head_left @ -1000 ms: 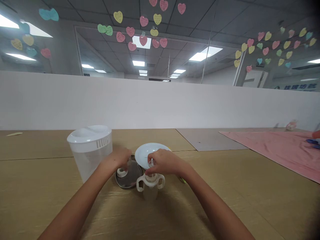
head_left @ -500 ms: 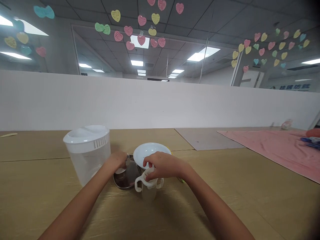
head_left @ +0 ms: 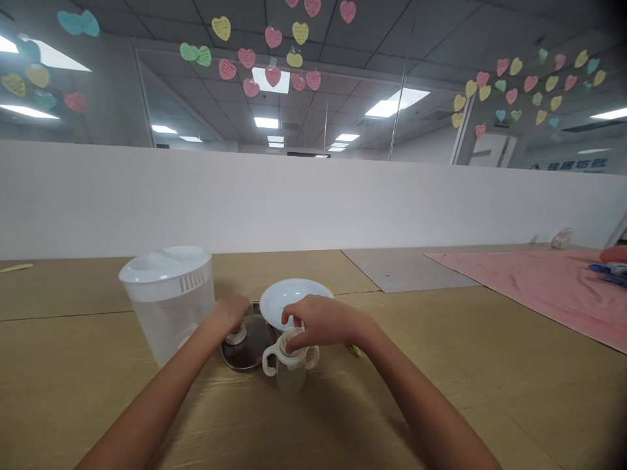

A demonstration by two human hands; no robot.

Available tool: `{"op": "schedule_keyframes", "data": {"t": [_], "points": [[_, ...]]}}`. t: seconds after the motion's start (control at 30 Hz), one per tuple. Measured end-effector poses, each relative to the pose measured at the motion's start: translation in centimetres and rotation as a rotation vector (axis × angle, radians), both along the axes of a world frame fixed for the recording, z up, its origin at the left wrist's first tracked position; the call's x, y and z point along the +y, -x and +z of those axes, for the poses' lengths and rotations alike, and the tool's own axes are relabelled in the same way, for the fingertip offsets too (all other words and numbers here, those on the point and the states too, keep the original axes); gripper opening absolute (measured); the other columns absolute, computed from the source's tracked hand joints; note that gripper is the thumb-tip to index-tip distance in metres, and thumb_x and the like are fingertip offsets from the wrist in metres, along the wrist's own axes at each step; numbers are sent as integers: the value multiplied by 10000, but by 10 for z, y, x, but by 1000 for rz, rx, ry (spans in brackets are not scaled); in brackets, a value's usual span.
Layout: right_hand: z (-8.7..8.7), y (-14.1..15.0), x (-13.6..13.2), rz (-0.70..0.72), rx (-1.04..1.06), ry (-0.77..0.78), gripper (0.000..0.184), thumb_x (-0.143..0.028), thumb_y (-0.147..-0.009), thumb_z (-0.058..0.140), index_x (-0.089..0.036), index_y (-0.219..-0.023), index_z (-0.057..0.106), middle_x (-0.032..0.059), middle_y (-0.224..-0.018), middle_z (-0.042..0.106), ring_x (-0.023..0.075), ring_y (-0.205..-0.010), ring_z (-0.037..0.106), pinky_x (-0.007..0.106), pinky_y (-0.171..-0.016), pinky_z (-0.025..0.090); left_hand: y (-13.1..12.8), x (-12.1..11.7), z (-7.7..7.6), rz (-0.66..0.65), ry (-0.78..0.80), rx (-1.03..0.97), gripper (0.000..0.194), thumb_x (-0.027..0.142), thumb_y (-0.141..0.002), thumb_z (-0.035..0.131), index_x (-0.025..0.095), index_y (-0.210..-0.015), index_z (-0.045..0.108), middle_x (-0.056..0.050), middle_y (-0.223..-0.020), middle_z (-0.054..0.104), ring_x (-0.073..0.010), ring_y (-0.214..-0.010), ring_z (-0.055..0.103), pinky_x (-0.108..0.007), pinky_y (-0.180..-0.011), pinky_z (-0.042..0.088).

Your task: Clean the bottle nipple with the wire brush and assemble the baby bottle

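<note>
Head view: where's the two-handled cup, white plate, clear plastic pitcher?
Two-handled cup (head_left: 290,380), head view, lower body.
White plate (head_left: 291,285), head view, far rim.
Clear plastic pitcher (head_left: 167,325), head view, side wall.

Colored paper hearts (head_left: 273,76) hung above the white partition (head_left: 294,202), and a wrinkled pink cloth (head_left: 519,287) lay spread just below its right end.
</note>
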State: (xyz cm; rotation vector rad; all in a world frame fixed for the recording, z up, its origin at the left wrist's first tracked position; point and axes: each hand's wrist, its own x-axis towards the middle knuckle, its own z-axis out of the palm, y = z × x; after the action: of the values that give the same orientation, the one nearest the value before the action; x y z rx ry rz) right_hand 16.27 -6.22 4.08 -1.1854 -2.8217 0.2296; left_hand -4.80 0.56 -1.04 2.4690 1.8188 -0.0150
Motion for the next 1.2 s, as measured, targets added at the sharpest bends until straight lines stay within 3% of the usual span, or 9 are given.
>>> {"op": "schedule_keyframes", "data": {"t": [0.17, 0.37, 0.47, 0.63, 0.8, 0.93, 1.03, 1.1, 1.2], "points": [[3, -2, -1, -67, 118, 22, 499, -573, -737, 526, -205, -1070, 581, 70, -933, 633, 213, -819, 568, 304, -638, 407, 2, -30, 33, 109, -117, 143, 184, 10, -660, 439, 82, -680, 607, -176, -764, 651, -249, -700, 612, -307, -586, 415], [5, 9, -8, 34, 481, -107, 619, -486, -754, 576, -203, -1276, 401, 100, -1261, 491, 217, -1037, 506, 359, -818, 425, -26, -95, 78, 41, -424, 248, 197, 128, -790, 415, 131, -939, 543, -93, -814, 625, -204, -664, 601, -256, -503, 358], [4, 12, -6, 114, 612, -190, 578, -340, -769, 591, -209, -1286, 367, 86, -1283, 472, 197, -1112, 467, 340, -874, 417, -48, -113, 77, -44, -591, 209, 245, 99, -778, 439, 137, -1012, 503, -80, -857, 619, -173, -667, 601, -226, -480, 342], [4, 8, 2, 163, 668, -358, 455, -121, -736, 533, -179, -1183, 469, 72, -1180, 559, 166, -1058, 510, 313, -881, 420, -55, -117, 61, -252, -880, 40, 193, 122, -855, 332, 159, -890, 518, -29, -663, 567, -133, -586, 557, -226, -464, 318], [18, 4, -11, 261, 704, -332, 447, -128, -734, 522, -209, -1172, 484, 43, -1132, 591, 160, -997, 547, 302, -842, 437, -39, -122, 74, -258, -711, -289, 266, 308, -904, 285, 202, -875, 527, 22, -625, 596, -98, -488, 513, -214, -470, 333], [26, 3, -22, 304, 729, -331, 413, -214, -787, 520, -226, -1196, 472, 39, -1154, 578, 167, -1044, 530, 318, -879, 420, -30, -126, 87, -314, -636, -528, 293, 394, -901, 302, 215, -874, 532, 28, -776, 666, -92, -584, 569, -193, -528, 397], [22, 1, -17, 318, 742, -366, 432, -195, -783, 507, -219, -1212, 460, 36, -1164, 573, 150, -1041, 528, 294, -878, 417, -36, -123, 83, -297, -712, -392, 295, 337, -906, 290, 202, -832, 541, 19, -706, 662, -97, -579, 577, -192, -520, 407], [16, 0, -8, 289, 711, -416, 462, -161, -753, 499, -205, -1211, 466, 42, -1132, 590, 148, -1010, 538, 281, -856, 421, -44, -119, 75, -365, -903, -186, 295, 219, -898, 274, 183, -790, 546, 8, -620, 641, -100, -528, 568, -199, -487, 400], [7, -1, 5, 188, 619, -485, 398, -172, -762, 464, -196, -1157, 512, 50, -1024, 630, 151, -928, 558, 276, -808, 423, -57, -117, 66, -533, -1228, 50, 287, 74, -856, 284, 147, -803, 557, -57, -779, 687, -130, -666, 633, -210, -555, 462]]}}
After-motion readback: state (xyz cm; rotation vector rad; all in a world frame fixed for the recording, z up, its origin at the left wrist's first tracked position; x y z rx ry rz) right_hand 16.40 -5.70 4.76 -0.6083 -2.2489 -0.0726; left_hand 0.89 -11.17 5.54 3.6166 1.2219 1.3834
